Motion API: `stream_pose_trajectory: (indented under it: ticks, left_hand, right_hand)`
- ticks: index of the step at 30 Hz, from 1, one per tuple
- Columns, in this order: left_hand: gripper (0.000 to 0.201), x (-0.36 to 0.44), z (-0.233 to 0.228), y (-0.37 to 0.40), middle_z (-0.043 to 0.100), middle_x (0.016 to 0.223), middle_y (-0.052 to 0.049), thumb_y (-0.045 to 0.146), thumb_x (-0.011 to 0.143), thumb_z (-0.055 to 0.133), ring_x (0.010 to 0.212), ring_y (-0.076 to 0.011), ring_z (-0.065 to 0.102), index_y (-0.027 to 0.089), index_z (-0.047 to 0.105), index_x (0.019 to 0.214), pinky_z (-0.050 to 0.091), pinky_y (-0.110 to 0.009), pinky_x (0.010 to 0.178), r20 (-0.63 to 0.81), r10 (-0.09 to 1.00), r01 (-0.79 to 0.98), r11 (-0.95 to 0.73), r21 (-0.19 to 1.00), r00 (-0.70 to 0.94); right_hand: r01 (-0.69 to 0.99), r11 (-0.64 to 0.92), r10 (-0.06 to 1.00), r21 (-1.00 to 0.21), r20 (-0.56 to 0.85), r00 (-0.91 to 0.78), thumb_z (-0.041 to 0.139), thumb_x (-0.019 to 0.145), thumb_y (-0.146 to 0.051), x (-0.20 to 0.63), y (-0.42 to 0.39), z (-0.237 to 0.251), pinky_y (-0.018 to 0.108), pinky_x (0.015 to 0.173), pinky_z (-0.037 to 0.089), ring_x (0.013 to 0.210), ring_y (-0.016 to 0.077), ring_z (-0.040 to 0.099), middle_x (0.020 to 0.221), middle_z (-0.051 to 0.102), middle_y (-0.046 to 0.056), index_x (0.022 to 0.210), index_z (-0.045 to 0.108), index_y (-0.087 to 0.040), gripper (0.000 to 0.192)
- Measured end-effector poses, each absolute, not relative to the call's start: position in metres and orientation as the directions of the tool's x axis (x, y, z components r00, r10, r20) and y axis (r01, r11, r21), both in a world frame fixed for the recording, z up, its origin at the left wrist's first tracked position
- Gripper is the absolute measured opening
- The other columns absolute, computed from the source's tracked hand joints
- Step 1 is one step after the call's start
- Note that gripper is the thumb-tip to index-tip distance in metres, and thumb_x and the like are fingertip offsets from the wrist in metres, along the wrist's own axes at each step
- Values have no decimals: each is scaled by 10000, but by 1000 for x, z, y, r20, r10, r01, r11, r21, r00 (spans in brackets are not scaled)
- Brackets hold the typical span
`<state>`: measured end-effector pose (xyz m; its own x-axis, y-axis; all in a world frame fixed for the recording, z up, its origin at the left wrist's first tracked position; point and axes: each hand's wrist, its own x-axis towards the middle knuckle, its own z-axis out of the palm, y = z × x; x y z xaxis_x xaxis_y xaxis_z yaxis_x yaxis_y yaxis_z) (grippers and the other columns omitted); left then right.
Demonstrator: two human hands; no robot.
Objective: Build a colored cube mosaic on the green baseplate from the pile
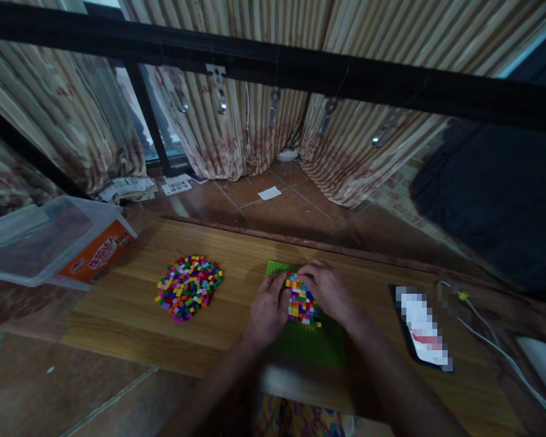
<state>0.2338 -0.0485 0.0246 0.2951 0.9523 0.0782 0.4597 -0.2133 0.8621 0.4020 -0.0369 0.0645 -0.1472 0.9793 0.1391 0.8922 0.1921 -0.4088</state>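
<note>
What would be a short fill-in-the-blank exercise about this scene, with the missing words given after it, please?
1. The left hand and right hand are at the brick mosaic on a baseplate coloured ____.
2. Seen from the person, the loose brick pile lies to the ____ of the baseplate.
3. The label on the clear box is mainly ____.

Missing words: green; left; orange.

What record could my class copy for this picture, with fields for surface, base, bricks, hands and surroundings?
Surface: tan wooden tabletop
Base: green studded plate
Built bricks: multicoloured patch of bricks on the plate
Loose bricks: multicoloured heap of bricks, left of the plate
Left hand: at the patch's left side
Right hand: at the patch's upper right
Container: clear plastic box, orange label, far left
Device: dark-edged, phone-like slab, right of the plate
</note>
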Motion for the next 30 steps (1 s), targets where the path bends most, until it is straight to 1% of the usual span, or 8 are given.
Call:
stream_pose_trajectory:
  ticks: [3,6,15,20,23,26,28,30]
  left_hand:
    - [407,234,25,-50,588,1256,-96,305,943,397,1155,-201,568,204,543,1309,449,-347,1052,75,954,464,-209,861,291]
    - [415,235,24,-51,589,1268,-102,309,950,387,1176,-206,558,190,538,1317,438,-351,1065,75,954,472,-211,856,290]
    - [416,235,23,-51,590,1280,-102,301,945,393,1190,-210,555,192,535,1321,439,-350,1068,68,956,479,-205,854,287]
    - [428,237,22,-52,581,1285,-123,287,947,377,1188,-219,553,158,517,1330,437,-383,1073,78,952,481,-219,849,297]
    - [424,236,23,-55,587,1272,-139,276,940,389,1181,-225,555,131,518,1318,440,-391,1072,98,953,466,-228,855,287]
    - [412,226,26,-63,599,1241,-153,263,936,399,1157,-227,570,114,520,1300,457,-392,1051,113,964,448,-213,868,239]
    - [380,212,28,-72,613,1213,-139,249,933,409,1129,-214,586,137,535,1274,475,-377,1023,130,970,425,-208,881,205]
    - [339,193,29,-84,633,1172,-111,233,923,437,1096,-195,602,173,555,1235,496,-353,984,155,973,402,-213,891,172]
  right_hand:
    - [905,213,976,-369,113,-184,537,914,-200,402,-34,66,308,811,450,845,189,608,864,655,40,817,691,-212,183]
    - [902,220,975,-371,111,-192,539,909,-196,402,-32,66,308,813,453,847,190,614,861,663,42,809,695,-210,186]
    - [855,179,984,-487,109,-144,553,880,-196,403,-31,60,288,754,451,791,175,623,822,674,33,784,698,-206,173]
    - [843,174,985,-510,96,-145,544,863,-237,407,-29,55,289,744,453,786,180,632,814,682,33,784,703,-211,179]
    - [827,167,986,-536,72,-153,539,863,-284,413,-31,52,301,734,465,781,191,640,835,686,39,827,703,-210,184]
    - [814,175,983,-553,142,-115,540,867,-342,413,-38,55,330,786,480,844,216,653,902,701,56,914,697,-204,214]
    - [812,184,970,-555,234,-60,530,881,-359,404,-46,62,345,833,477,900,225,652,950,705,63,942,689,-208,228]
    - [798,205,956,-566,289,-41,512,904,-346,385,-57,71,339,840,475,906,215,649,964,702,56,942,685,-219,219]
